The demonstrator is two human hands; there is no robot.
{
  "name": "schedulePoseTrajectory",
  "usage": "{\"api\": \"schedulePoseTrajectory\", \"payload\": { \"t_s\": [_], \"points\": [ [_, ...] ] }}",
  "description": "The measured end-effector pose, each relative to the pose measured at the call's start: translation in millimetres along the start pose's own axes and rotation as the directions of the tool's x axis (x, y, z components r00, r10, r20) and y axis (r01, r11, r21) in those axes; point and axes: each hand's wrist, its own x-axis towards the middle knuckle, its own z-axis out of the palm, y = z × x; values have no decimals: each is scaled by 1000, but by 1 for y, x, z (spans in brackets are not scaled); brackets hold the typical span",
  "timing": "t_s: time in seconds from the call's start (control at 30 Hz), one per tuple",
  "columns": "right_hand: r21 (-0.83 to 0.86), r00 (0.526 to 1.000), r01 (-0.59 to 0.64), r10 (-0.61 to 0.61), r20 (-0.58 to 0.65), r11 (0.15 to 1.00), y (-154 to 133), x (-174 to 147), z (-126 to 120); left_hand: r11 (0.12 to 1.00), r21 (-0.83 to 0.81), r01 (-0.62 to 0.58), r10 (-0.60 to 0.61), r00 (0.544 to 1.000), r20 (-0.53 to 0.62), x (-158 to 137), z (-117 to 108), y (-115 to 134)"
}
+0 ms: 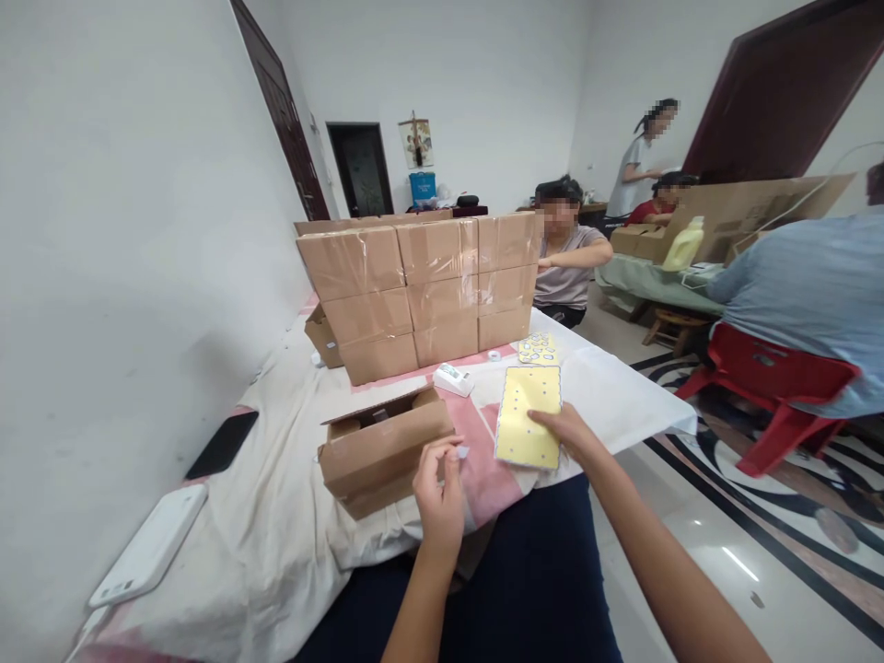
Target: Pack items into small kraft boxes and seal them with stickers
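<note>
My right hand (570,431) grips a flat yellow rectangular piece (517,424) with a wavy dark-edged border and small dots, thumb lying across its face. Between the thumb and fingertips of my left hand (440,483) is a small whitish piece of tape (462,452). Just left of that hand an open cardboard box (390,456) stands on the cloth; dark shapes show inside it, too shadowed to name. Beyond the yellow piece lies a yellow patterned sheet (537,348). A small white box (454,378) sits behind the open carton.
Stacked taped cartons (442,290) form a wall across the table's back. A roll of tape (494,355) lies before them. At left are a black phone (222,445) and a white power bank-like device (150,543). A person (570,258) sits behind; a red chair (780,378) stands right.
</note>
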Motion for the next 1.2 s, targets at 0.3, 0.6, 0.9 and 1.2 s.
{"api": "schedulePoseTrajectory", "payload": {
  "t_s": [0.3, 0.6, 0.9, 1.2],
  "points": [
    [-182, 763, 625, -545, 346, 759, -48, -26, 34, 998, -4, -66, 66, 996, 66, 14, -12, -1],
    [-64, 590, 770, -671, 449, 635, -63, -106, 91, 981, 154, -115, 127, 989, -72, 17, -47, 0],
    [-121, 464, 877, -756, 462, 464, -108, -50, 139, 621, 762, -184, 132, 983, 130, 93, -120, 23],
    [-190, 572, 818, -736, 363, 543, -66, -36, 178, 598, 799, -70, -81, 986, 147, 110, -108, -1]
  ]
}}
